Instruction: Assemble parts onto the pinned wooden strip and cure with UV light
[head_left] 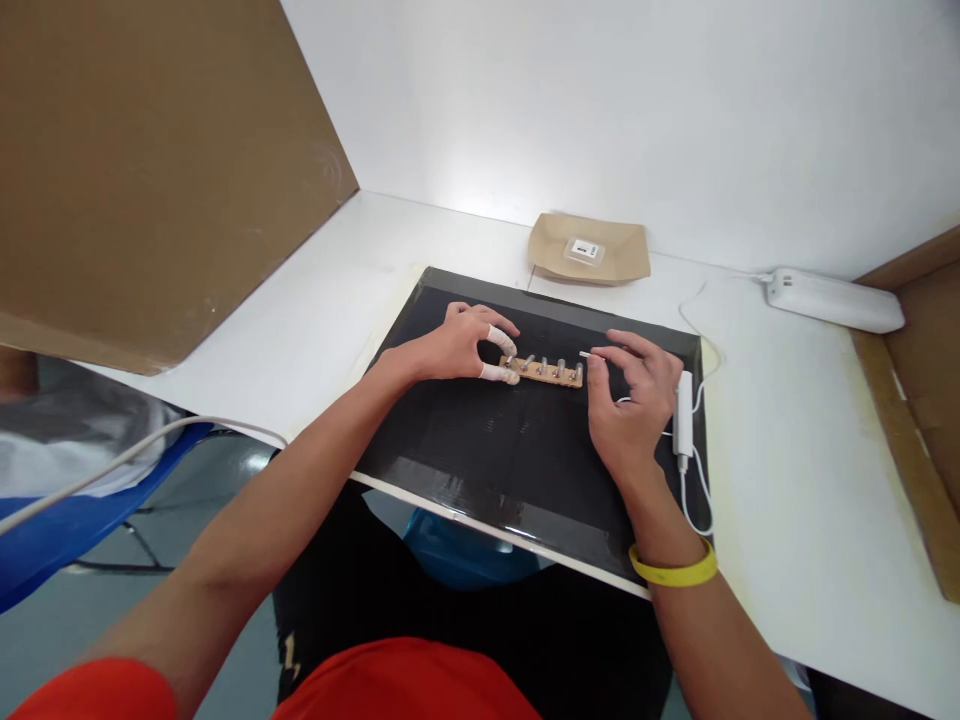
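Note:
A narrow wooden strip [555, 377] lies on the black mat, with several small clear, tube-like pieces standing in a row along it. My left hand [472, 340] is at the strip's left end, its thumb and index finger, both in white finger cots, closed around that end. Just past the right end, my right hand [634, 385] pinches a thin, short, whitish stick [589, 355] between thumb and index finger. The stick points left toward the strip and is apart from it. What the stick is cannot be made out.
The black mat [480, 440] covers the table's front middle. Behind it sits a brown paper tray [551, 255] holding a small labelled clear box [584, 251]. A slim white device [682, 415] with cables lies by my right wrist. A white power strip [836, 300] is further right. Cardboard panels [165, 170] stand at the sides.

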